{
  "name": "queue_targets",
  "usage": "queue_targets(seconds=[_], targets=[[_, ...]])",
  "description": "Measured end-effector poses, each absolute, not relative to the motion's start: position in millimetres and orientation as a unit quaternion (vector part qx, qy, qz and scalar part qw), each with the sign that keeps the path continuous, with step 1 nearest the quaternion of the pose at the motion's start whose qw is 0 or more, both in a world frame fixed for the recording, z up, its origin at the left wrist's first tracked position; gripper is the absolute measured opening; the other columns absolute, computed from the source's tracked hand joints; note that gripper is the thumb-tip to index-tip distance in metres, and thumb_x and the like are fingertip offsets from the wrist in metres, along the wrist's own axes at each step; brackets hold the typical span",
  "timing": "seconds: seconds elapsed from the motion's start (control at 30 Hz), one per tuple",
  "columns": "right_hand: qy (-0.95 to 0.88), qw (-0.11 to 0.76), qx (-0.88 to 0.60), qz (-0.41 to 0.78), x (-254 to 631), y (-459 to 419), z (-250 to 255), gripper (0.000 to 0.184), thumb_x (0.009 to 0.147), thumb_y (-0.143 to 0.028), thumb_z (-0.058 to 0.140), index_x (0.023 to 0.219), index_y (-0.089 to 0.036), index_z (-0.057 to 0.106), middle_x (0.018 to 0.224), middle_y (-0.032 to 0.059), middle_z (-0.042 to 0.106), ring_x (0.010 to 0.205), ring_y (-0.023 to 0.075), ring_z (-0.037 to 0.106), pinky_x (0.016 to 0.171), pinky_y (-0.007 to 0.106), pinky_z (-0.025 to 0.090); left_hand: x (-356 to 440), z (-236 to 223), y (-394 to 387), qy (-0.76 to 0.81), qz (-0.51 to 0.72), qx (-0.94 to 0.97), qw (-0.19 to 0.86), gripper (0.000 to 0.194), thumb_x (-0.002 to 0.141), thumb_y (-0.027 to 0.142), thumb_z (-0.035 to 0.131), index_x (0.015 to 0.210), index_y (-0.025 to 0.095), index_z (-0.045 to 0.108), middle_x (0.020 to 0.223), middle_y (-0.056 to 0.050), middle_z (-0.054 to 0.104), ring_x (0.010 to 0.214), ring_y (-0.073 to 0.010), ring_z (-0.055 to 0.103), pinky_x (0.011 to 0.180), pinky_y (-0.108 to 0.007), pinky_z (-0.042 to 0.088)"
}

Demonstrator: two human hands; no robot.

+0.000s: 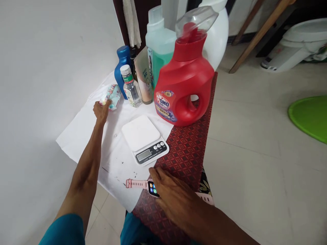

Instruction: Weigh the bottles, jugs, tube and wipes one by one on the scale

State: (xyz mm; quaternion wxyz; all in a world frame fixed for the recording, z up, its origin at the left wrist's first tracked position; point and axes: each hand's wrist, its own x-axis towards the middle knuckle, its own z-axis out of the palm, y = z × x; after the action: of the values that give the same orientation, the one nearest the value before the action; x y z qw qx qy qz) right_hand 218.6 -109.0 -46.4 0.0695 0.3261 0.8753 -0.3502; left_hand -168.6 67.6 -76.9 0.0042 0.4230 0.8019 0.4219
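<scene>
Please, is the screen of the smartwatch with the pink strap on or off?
On: the square smartwatch with a pink, perforated strap shows bright coloured icons, though the right hand partly covers it.

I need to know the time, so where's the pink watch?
In the head view, the pink watch lies at lower centre, partly covered by the right hand, just below the white scale.

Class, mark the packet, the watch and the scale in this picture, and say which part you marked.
Packet (114,96), head view: its printed wrapper, clear of the fingers.
Watch (152,188), head view: its lit screen.
Scale (143,136), head view: its white platform.
</scene>
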Motion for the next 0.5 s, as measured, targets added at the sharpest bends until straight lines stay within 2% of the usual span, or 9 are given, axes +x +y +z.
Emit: queue_targets(seconds=[0.1,0.2,0.3,0.37,0.5], targets=[[0.869,0.026,0.283,-0.404,228,-102,-62,0.058,0.09,-0.004,0.06,0.147,-0.015,0.06,0.15,0.0201,0.065,0.137,0.0303,0.065,0.112,0.044,0.056,-159,-69,39,0.802,0.467,0.366,0.06,0.037,0.077,0.053,0.071,0.087,0.022,0.054,0.081,-0.002,0.058,0.077,-0.0205,0.067,0.072,-0.04,0.066],[0.861,-0.016,0.259,-0.438,230,-98,-74,0.054,0.096,-0.013,0.065,0.15,-0.015,0.058,0.156,0.0201,0.06,0.146,0.0296,0.057,0.121,0.046,0.05,-137,-56,-2,0.753,0.546,0.347,0.117,0.04,0.069,0.051,0.078,0.083,0.021,0.056,0.079,0.001,0.056,0.073,-0.0157,0.063,0.069,-0.032,0.064],[0.868,-0.035,0.26,-0.421,225,-97,-77,0.03,0.097,-0.015,0.067,0.127,-0.017,0.07,0.139,0.0155,0.066,0.133,0.0285,0.061,0.113,0.044,0.054,-110,-42,-43,0.724,0.568,0.377,0.108,0.043,0.069,0.052,0.082,0.093,0.02,0.065,0.087,-0.001,0.064,0.081,-0.0177,0.067,0.074,-0.033,0.064],[0.881,-0.047,0.265,-0.39,221,-98,-78,0.02,0.096,-0.015,0.069,0.115,-0.018,0.072,0.131,0.0134,0.066,0.126,0.0289,0.061,0.106,0.044,0.056,-90,-36,-65,0.715,0.558,0.41,0.1,0.045,0.071,0.051,0.082,0.101,0.022,0.069,0.095,-0.003,0.07,0.089,-0.0205,0.07,0.081,-0.035,0.065],[0.893,-0.062,0.273,-0.354,220,-102,-80,0.025,0.092,-0.014,0.073,0.117,-0.018,0.071,0.128,0.0128,0.065,0.124,0.0305,0.058,0.105,0.046,0.055,-52,-40,-87,0.7,0.512,0.482,0.122,0.053,0.075,0.052,0.082,0.121,0.026,0.07,0.109,-0.005,0.074,0.101,-0.0268,0.074,0.089,-0.042,0.065]])
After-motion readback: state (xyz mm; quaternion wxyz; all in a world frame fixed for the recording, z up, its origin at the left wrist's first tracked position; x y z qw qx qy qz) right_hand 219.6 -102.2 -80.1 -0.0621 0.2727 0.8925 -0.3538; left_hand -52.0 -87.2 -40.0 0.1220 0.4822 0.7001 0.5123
